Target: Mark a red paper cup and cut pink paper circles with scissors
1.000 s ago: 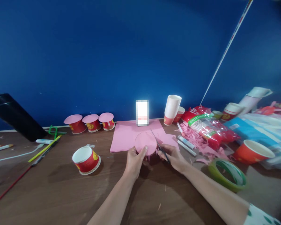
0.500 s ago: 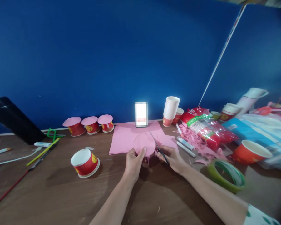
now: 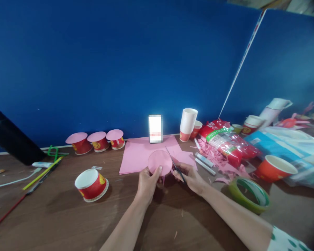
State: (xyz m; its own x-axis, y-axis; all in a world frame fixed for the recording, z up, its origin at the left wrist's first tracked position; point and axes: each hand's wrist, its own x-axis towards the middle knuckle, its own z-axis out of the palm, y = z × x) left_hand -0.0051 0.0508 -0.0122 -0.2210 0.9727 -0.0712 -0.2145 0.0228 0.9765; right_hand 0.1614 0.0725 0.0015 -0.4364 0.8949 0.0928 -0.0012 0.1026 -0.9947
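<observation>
My left hand (image 3: 148, 182) is closed on a pink paper circle (image 3: 159, 162), its thumb flat on the near edge. A narrow strip of pink paper hangs below the circle. In my right hand (image 3: 190, 177) is a pair of scissors with dark handles; the scissors' (image 3: 174, 163) blades point up and away along the right side of the circle. Behind the circle lie pink paper sheets (image 3: 136, 153). Left of my hands, a short red paper cup (image 3: 92, 184) stands on a white frilled rim.
Three red cups topped with pink discs (image 3: 96, 136) line the wall at left. A bright blurred-out rectangle (image 3: 155, 129) stands behind the sheets. At right are stacked cups (image 3: 188, 122), a red cup package (image 3: 222, 143), pink scraps and a tape roll (image 3: 249, 195).
The view has shifted slightly, so most things sit a little further left. My hands keep nearly the same pose around the circle and scissors.
</observation>
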